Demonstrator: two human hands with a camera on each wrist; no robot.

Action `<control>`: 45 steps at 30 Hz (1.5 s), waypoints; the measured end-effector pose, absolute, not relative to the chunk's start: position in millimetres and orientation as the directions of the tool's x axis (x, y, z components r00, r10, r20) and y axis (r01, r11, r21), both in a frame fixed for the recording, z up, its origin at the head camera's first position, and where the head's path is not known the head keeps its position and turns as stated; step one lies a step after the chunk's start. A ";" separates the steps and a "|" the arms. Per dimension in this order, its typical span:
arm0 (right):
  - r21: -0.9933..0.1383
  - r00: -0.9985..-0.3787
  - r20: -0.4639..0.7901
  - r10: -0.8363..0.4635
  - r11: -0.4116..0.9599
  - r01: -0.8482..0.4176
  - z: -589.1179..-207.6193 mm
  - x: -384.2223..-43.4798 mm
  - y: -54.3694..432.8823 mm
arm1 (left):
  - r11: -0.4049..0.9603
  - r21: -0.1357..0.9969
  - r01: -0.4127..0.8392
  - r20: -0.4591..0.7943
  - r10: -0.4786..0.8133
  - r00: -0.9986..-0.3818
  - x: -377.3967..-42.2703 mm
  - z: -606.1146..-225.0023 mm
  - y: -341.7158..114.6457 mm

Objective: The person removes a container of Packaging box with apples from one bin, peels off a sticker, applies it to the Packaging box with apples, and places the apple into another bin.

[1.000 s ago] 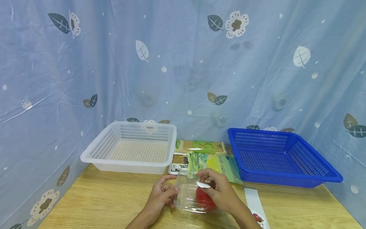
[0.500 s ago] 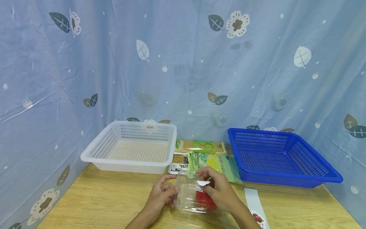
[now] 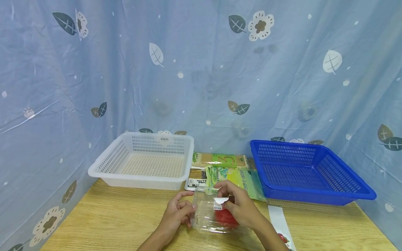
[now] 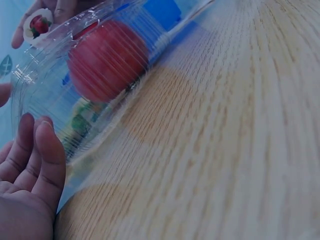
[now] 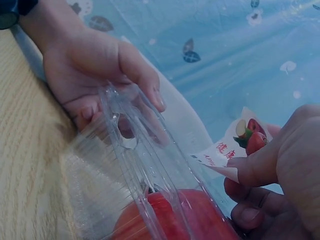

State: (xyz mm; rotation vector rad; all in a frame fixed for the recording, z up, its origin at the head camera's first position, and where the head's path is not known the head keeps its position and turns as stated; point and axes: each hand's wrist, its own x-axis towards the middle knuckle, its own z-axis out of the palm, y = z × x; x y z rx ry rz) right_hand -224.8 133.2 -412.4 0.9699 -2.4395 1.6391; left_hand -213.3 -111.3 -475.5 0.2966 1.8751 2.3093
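Observation:
A clear plastic clamshell box [image 3: 204, 214] lies on the wooden table in front of me, with a red apple [image 4: 107, 60] inside its right half. My left hand [image 3: 179, 213] holds the box's left edge, thumb on the lid's rim and the other fingers at the side. Over the lid, my right hand [image 3: 243, 209] pinches a white sticker [image 5: 217, 155] between thumb and finger. The sticker is bent, with apple pictures and red print on its face. In the head view its lower part lies close over the lid, and the right hand hides part of the apple.
A white basket [image 3: 144, 182] stands at the back left, a blue basket [image 3: 317, 196] at the back right. Between them lie a yellow-green bag [image 3: 240, 179], a long packet [image 3: 220, 160] and a printed pack [image 3: 197, 177]. A sticker strip [image 3: 277, 219] lies right of my right hand.
My right hand has shifted slightly up and left, carrying the sticker. The sticker has tilted, so its printed lower part now shows against the lid. The left hand and box stay put.

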 end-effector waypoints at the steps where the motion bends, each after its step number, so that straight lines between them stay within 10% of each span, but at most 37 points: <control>1: -0.820 -0.800 0.370 -0.473 0.239 -0.520 -412.4 -225.2 133.2 | -0.207 0.978 0.006 0.056 0.240 -0.969 -213.3 -475.4 -111.2; 45: -0.811 -0.838 0.322 -0.440 0.329 -0.484 -413.2 -223.6 130.0 | -0.206 0.978 0.020 0.068 0.228 -0.971 -210.9 -472.6 -110.9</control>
